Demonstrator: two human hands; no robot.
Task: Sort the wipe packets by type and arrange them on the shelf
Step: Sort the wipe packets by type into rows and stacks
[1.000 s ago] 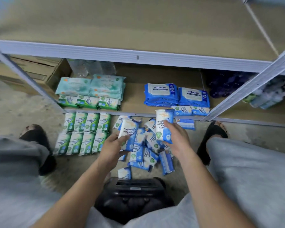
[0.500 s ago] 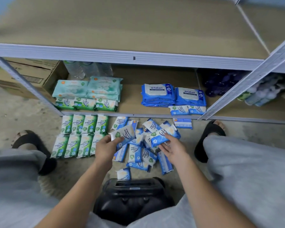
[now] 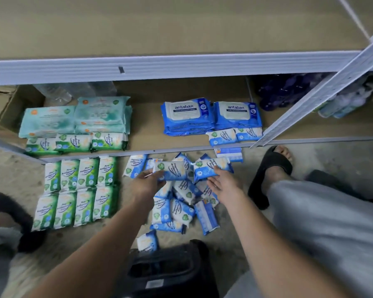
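Sorting blue packets (image 3: 181, 203) off floor (image 3: 310, 155): left hand (image 3: 148, 182) gripping one, right hand (image 3: 223, 182) gripping another; next likely lining both beside blue row (image 3: 235, 135) on shelf (image 3: 144, 130).

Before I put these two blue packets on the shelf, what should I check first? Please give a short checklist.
1. Left hand grips a blue packet: ok.
2. Right hand grips the second blue packet: ok.
3. Both match the small blue packets on the shelf: ok.
4. Free shelf space left of that row: ok.
5. Blue pile on the floor finished: not ok, many remain.
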